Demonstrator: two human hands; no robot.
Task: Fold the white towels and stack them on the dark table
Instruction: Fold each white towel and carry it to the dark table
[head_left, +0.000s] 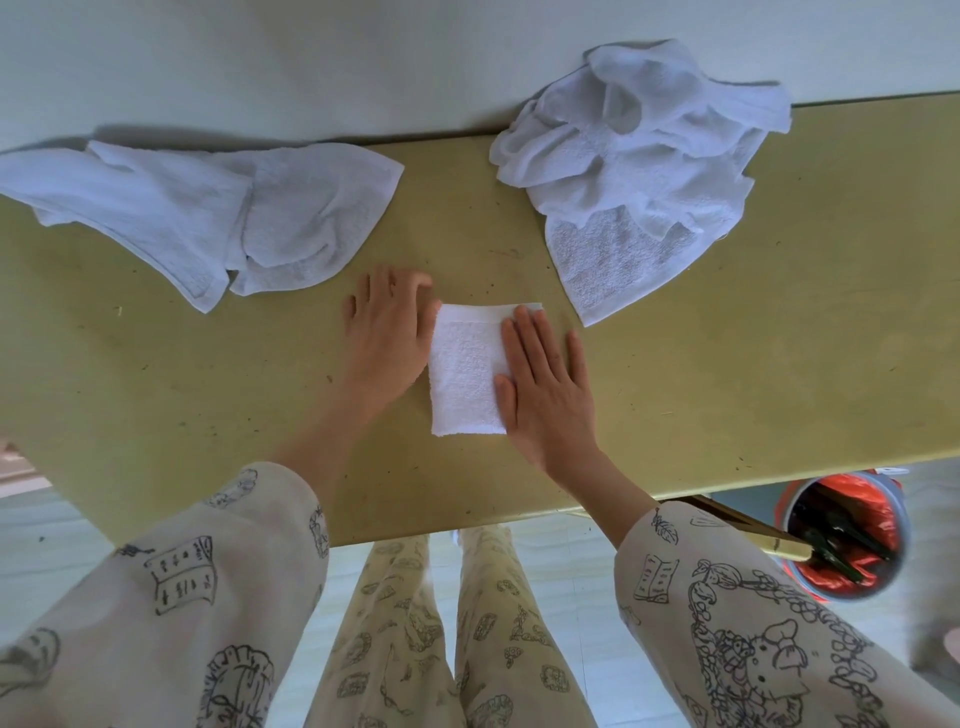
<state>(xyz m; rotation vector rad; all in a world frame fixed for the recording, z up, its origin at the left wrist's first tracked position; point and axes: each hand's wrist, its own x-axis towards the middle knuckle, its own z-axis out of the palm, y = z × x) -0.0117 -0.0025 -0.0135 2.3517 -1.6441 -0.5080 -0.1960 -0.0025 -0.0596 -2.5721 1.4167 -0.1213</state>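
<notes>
A small folded white towel (465, 371) lies flat on the olive table (208, 374), right in front of me. My right hand (545, 389) lies flat on the towel's right half with its fingers straight. My left hand (387, 332) rests flat on the table, touching the towel's left edge. An unfolded, crumpled white towel (208, 213) is spread at the far left. A heap of crumpled white towels (644, 156) sits at the far right, against the wall.
A pale wall (363, 62) runs along the table's far edge. Below the table's near right corner stands a bucket (847, 535) lined with an orange bag and holding dark things. My legs stand at the near edge.
</notes>
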